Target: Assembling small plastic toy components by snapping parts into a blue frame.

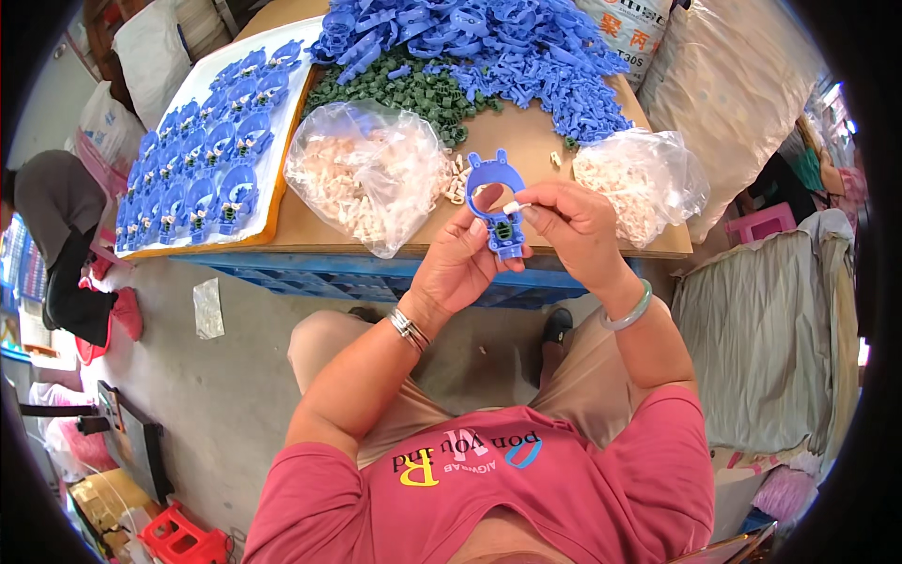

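a grey-floored workshop [244, 376] crowded with bags surrounds a brown worktop [521, 136], which rests on a blue slatted base [319, 282]. coloured printing, partly cut off, shows on a white sack [620, 28] at the top right; a large pale sack [733, 103] bulges beside it. yellow, blue, black and pale letters run upside down across the person's pink shirt [564, 479], low in the frame. a co-worker in dark clothing [61, 211] bends at the far left, near a scrap of clear plastic [209, 308] on the floor; a red stool [178, 538] sits at the lower left, and a grey cloth [752, 348] drapes something at the right. blue parts [470, 28] heap up at the top centre, with green pieces [390, 89] just below. two clear bags of cream pieces, the left bag [357, 117] and the right bag [691, 183], flank the hands and cover some of the worktop. a white tray [284, 113] with a yellow edge, upper left, carries rows of blue assemblies [193, 146]. at the centre, over the worktop's near edge, the left grip [458, 265] is closed around a blue ringed frame [507, 235] with two small ears; the right grip [578, 230] pinches a small cream piece [511, 208] against it.
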{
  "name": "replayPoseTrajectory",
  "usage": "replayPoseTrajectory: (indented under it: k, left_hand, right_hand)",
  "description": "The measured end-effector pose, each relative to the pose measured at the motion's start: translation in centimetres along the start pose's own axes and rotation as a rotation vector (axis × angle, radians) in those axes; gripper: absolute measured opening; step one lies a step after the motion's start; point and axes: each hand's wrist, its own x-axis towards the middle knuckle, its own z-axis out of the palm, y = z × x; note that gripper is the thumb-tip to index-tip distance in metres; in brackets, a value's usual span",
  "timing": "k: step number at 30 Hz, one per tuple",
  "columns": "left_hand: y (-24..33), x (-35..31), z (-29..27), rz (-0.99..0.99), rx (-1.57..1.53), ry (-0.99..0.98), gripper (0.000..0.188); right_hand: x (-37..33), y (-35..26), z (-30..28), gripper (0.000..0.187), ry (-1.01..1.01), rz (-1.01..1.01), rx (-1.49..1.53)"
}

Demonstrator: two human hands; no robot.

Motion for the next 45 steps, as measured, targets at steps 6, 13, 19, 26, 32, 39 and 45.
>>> replayPoseTrajectory:
  k: [6,13,19,26,32,39,45]
  left_hand:
    - [-0.5,-0.1,0.7,-0.015,-0.024,0.02,0.047]
    - [-0.4,0.0,0.5,-0.006,-0.054,0.03,0.048]
    - [-0.4,0.0,0.1,-0.002,-0.046,0.049,0.051]
    - [-0.8,0.0,-0.3,0.001,0.02,0.09,0.053]
    - [-0.8,0.0,-0.4,-0.01,0.061,0.141,0.054]
    - [-0.5,-0.1,-0.1,-0.002,-0.012,0.044,0.053]
    - [-0.4,-0.1,0.1,0.004,-0.012,0.05,0.054]
  right_hand:
    - [-0.2,0.1,0.1,0.012,-0.02,-0.215,-0.238]
    - [-0.3,0.3,0.3,0.017,-0.076,-0.4,-0.417]
    - [-0.3,-0.5,0.0,0.019,-0.117,-0.488,-0.659]
    - [-1.2,-1.8,0.5,0.012,-0.207,-0.46,-0.988]
    - [-1.3,-1.2,0.6,0.009,-0.19,-0.378,-0.637]
    - [-0.9,-1.0,0.0,0.015,-0.186,-0.327,-0.412]
    - [-0.7,-1.2,0.1,0.017,-0.179,-0.335,-0.344]
